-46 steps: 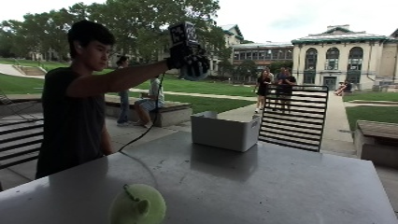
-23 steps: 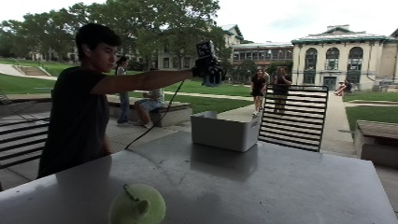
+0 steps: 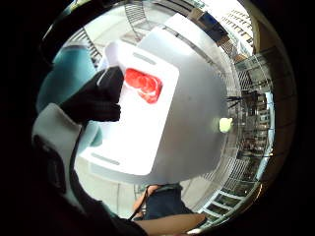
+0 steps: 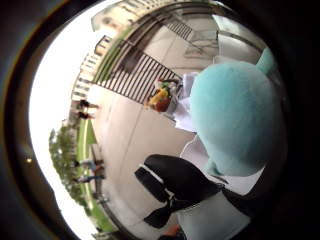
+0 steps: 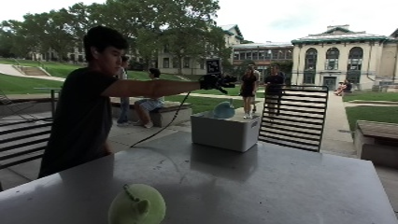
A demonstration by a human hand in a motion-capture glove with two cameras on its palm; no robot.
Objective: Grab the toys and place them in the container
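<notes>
Teal plush toy [image 5: 224,110] is what matters here: it sits just below your gloved right hand [image 5: 214,82], at the mouth of the white container [image 5: 225,133], apparently apart from your fingers and dropping or already resting on the contents. A second ago your hand was higher and further back from the bin, and no teal showed above the rim; since then you have swung the arm out over the container, and your hand now looks spread with nothing in it. Your little-finger-side palm view looks straight down into the bin, where a red toy [image 3: 143,83] already lies, with the teal plush close beside the palm. Your thumb-side palm view also has the plush filling much of the frame, so it has barely left you. Well away from your hand, on the near end of the grey table [image 5: 273,182], a green plush toy [image 5: 137,205] remains. Judging from this, one toy is as good as delivered and the green one is left to fetch.
</notes>
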